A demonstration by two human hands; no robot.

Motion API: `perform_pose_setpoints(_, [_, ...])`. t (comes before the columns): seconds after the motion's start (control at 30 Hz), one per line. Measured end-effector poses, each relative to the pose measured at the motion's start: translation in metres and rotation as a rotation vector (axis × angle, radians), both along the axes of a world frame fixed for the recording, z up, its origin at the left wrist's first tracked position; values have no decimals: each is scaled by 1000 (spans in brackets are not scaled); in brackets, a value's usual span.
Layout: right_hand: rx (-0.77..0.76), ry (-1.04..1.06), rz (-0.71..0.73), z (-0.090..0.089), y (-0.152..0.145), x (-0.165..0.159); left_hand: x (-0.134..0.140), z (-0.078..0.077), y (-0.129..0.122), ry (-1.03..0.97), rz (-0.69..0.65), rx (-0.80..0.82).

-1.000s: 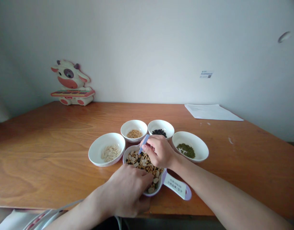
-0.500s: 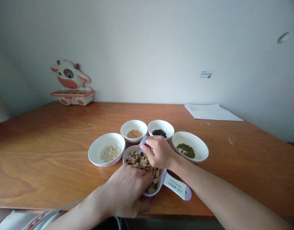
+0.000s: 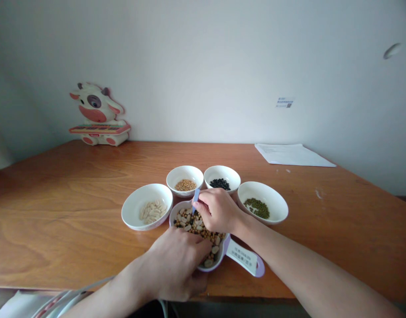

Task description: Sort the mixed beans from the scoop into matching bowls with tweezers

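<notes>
A white handled bowl (image 3: 219,263) with a lilac rim stands near the table's front edge, filled with mixed peanuts and beans. My left hand (image 3: 178,265) is closed over its near left rim, fingertips hidden against the contents. My right hand (image 3: 219,210) is above the far side, pinching a slim blue tweezers-like tool (image 3: 195,201) whose lower end points down into the mix; its tip is hard to see. Around the far side are white bowls: one with peanut halves (image 3: 153,212), one with yellow soybeans (image 3: 185,185), one with black beans (image 3: 220,184) and one with mung beans (image 3: 257,208).
The handle (image 3: 244,256) carries a printed label and points right, below my right forearm. A cow-shaped toy keyboard (image 3: 98,115) stands at the back left of the wooden table (image 3: 73,212). Paper sheets (image 3: 294,154) lie at the back right. Cables (image 3: 90,285) run along the front left edge.
The blue tool's upper end has shifted slightly left and down with my right fingers. My left hand, the handled bowl and the other bowls stay in place.
</notes>
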State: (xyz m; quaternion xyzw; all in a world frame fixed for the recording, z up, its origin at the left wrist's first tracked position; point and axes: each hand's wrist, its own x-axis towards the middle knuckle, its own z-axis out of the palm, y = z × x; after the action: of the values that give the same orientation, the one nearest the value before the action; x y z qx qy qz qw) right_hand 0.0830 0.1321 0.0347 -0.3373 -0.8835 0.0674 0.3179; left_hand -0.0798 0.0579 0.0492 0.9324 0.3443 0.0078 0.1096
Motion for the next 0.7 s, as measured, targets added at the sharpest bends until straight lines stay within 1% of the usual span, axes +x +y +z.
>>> perform_pose_setpoints(0.2, [6,-19,2,-1,-1,0,0,-1,0,-21,-1,5])
perform_pose_setpoints(0.53, [-9,21,11,2,-1,-1,-1,-1,1,-7,-2,0])
perform_pose_setpoints(0.7, [-10,57,-20,5,-3,0,0,-2,0,-9,3,7])
